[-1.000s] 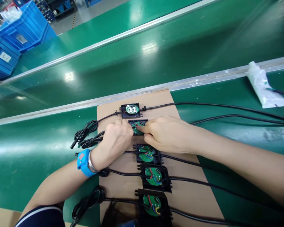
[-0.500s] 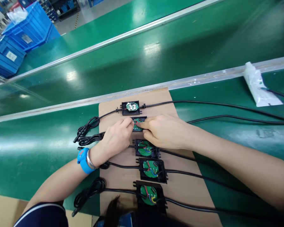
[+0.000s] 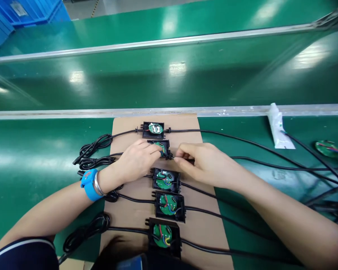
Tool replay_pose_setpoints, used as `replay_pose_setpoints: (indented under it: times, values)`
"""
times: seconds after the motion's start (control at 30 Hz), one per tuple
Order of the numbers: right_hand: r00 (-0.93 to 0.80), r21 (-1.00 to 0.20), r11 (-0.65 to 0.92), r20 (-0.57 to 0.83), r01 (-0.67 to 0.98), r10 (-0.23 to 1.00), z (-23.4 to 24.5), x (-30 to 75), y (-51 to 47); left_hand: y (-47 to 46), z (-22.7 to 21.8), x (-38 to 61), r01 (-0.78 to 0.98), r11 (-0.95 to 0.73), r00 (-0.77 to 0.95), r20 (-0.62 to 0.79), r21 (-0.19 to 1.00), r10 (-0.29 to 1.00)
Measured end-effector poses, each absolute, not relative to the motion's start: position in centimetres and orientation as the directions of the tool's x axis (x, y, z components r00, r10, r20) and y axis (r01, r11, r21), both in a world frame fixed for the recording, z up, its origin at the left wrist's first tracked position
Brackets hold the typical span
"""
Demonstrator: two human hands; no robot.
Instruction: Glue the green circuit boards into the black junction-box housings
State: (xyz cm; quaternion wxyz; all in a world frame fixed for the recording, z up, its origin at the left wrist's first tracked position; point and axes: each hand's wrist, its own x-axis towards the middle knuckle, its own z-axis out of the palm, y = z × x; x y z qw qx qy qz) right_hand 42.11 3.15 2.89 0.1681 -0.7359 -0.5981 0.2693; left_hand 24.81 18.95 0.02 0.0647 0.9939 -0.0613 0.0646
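Several open black boxes, each with a round green circuit board and a black cable through it, lie in a column on a brown cardboard sheet. My left hand, with a blue wrist strap, rests curled on the second box, fingertips on its board. My right hand pinches the black cable just right of that box. The far box lies untouched beyond it. Three more boxes lie nearer me.
Coiled cable ends lie left of the cardboard. A white tube sits by the metal rail at right, with a loose green board and more cables beyond it. Blue crates stand far left.
My head has turned, shifting the view. My right hand slid off the second box's board to the cable at its right side; my left hand stays on the box.
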Motion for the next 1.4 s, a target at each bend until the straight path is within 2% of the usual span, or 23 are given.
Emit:
replay_pose_setpoints:
  times: [0.07,0.13,0.23,0.3,0.37,0.53,0.8,0.93,1.0,1.1,1.2,1.4]
  values:
    - [0.088,-0.606,-0.243,-0.274,0.758,0.958,3.0,42.0,3.3,18.9,0.1,24.7,-0.125,-0.984,0.987,0.116,0.130,-0.110]
    - [0.022,-0.652,-0.182,-0.246,0.736,0.969,2.6,42.0,3.5,18.7,0.3,24.7,-0.117,-0.984,0.991,0.087,0.136,-0.105]
    - [0.031,-0.639,-0.002,0.035,0.770,0.999,1.1,42.0,3.7,18.7,0.4,24.8,-0.112,-0.983,0.992,0.080,0.146,-0.101]
    - [0.043,-0.552,0.095,0.232,0.828,0.972,-0.1,42.3,3.7,18.6,0.4,24.8,-0.113,-0.982,0.991,0.091,0.149,-0.100]
    - [0.007,-0.450,0.143,0.315,0.881,0.949,-1.0,42.6,3.7,18.6,0.4,24.8,-0.107,-0.983,0.991,0.093,0.150,-0.094]
    - [-0.041,-0.302,0.124,0.267,0.945,0.963,-1.4,42.9,3.7,18.4,0.7,24.9,-0.086,-0.982,0.994,0.082,0.168,-0.073]
    - [-0.030,-0.095,0.060,0.290,0.994,0.957,-1.2,42.2,3.4,18.0,0.3,24.7,-0.104,-0.985,0.988,0.124,0.139,-0.087]
    - [-0.042,0.020,0.038,0.306,0.999,0.951,-1.1,41.5,3.1,17.5,0.6,24.8,-0.080,-0.991,0.994,0.080,0.108,-0.072]
    - [-0.074,0.038,0.067,0.256,0.997,0.964,-0.9,41.3,3.2,17.3,0.9,24.9,-0.076,-0.994,0.996,0.053,0.077,-0.072]
    - [-0.130,-0.032,0.135,0.126,0.990,0.984,-0.6,41.4,3.7,17.1,1.6,25.5,-0.076,-0.996,0.997,0.018,0.041,-0.075]
    - [-0.095,-0.134,0.105,0.079,0.985,0.992,-0.9,42.1,4.0,17.3,1.9,25.9,-0.071,-0.996,0.997,-0.023,0.050,-0.072]
    - [0.067,-0.484,0.097,0.309,0.870,0.949,-3.1,43.3,3.9,18.4,1.1,25.0,-0.037,-0.992,0.999,0.032,0.124,-0.033]
